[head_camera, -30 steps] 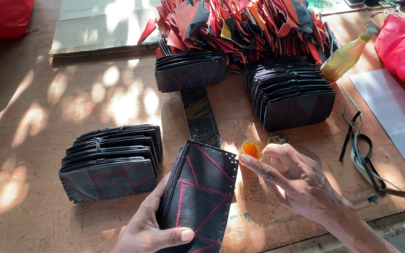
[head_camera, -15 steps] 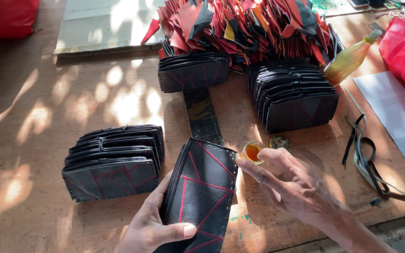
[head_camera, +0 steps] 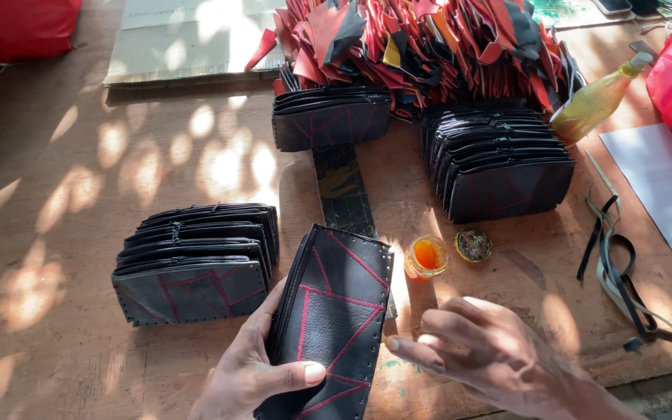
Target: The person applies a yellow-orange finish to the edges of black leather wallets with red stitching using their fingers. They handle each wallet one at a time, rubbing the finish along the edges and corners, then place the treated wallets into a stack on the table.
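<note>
While my left hand [head_camera: 246, 373] pinches a black pouch with red stitching [head_camera: 332, 319], thumb across its front and fingers behind, the pouch sits tilted over the near edge of the wooden table [head_camera: 79, 155]. My right hand [head_camera: 480, 354] hovers just beside it, fingers loosely curled, holding nothing as far as I can tell; fingertips are blurred. Near it stand a small open jar of orange paste [head_camera: 427, 255] and its lid [head_camera: 473, 244]. Progress, judging by the piles: one stack of same pouches at left [head_camera: 196, 264], two more at back [head_camera: 332, 117] [head_camera: 503, 163], w/ a big heap of red and black scraps [head_camera: 429, 39] behind, so plenty looks left. Open room: bare tabletop far left; right side crowded by straps [head_camera: 612, 264], bottle [head_camera: 596, 101], grey sheet [head_camera: 663, 187].
</note>
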### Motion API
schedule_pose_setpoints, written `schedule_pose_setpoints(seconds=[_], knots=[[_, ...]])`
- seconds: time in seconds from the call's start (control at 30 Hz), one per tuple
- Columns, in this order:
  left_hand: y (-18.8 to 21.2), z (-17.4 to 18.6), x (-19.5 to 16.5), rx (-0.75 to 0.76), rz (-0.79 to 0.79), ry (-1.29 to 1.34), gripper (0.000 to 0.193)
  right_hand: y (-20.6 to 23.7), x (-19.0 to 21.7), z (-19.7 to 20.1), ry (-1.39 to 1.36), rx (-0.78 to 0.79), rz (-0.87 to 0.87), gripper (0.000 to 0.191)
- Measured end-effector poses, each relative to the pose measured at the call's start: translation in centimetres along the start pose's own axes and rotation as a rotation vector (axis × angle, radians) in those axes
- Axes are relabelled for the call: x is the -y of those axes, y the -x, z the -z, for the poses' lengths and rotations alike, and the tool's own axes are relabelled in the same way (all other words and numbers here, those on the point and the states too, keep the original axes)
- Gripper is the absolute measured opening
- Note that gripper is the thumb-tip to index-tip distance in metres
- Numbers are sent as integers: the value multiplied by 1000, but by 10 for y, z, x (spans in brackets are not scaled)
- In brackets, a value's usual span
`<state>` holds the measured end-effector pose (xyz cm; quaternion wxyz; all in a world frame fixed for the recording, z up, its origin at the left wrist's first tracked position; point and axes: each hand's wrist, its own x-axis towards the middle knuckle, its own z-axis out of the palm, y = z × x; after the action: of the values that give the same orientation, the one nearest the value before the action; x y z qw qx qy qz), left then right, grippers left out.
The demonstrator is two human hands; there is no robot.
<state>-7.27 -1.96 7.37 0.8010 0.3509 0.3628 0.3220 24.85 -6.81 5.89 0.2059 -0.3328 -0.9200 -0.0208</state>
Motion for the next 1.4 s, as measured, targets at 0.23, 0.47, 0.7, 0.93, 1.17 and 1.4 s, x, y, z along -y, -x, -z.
schedule_pose_setpoints(seconds=[0.23,0.47,0.7,0.93,1.17,1.4], knots=[[-1,0,1,88,-61,13,104,-9,14,-1,-636,204,-813,45],[-1,-1,2,34,-60,-26,105,-19,8,-1,-231,-80,-261,77],[-2,1,2,49,-121,-14,106,-27,16,14,-189,-1,-46,87],[-9,1,4,83,-149,-6,106,-24,27,19,-378,13,-261,64],[-16,2,-5,48,-238,-26,104,-21,32,14,-205,-132,129,65],[-22,-4,-10,45,-275,-71,103,-20,22,4,-120,33,35,81]])
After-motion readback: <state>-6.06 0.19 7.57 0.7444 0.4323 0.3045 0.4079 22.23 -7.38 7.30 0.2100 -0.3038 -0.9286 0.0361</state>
